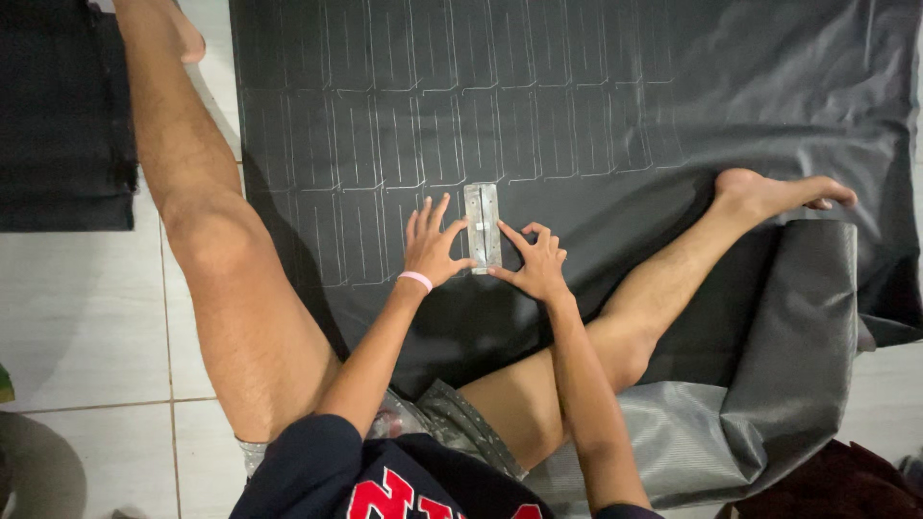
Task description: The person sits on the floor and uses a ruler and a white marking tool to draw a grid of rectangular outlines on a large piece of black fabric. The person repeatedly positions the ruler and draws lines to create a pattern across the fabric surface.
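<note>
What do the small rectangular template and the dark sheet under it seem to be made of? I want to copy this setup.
The template looks like thin, pale, clear-to-grey plastic or metal; it has a dull sheen, and which one is unclear. The dark sheet looks like matte black fabric, possibly non-woven: it creases softly, folds at the right and carries pale chalk-like outlines.

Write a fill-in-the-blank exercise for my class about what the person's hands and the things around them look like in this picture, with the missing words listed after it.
1. Both hands press a narrow, pale rectangular template flat on a dark sheet of ____.
2. The left hand has a ____ band at its wrist.
3. The right hand touches the template's ____ edge.
4. The sheet is marked with rows of pale ____ outlines.

Missing words: fabric; pink; right; rectangular
</note>
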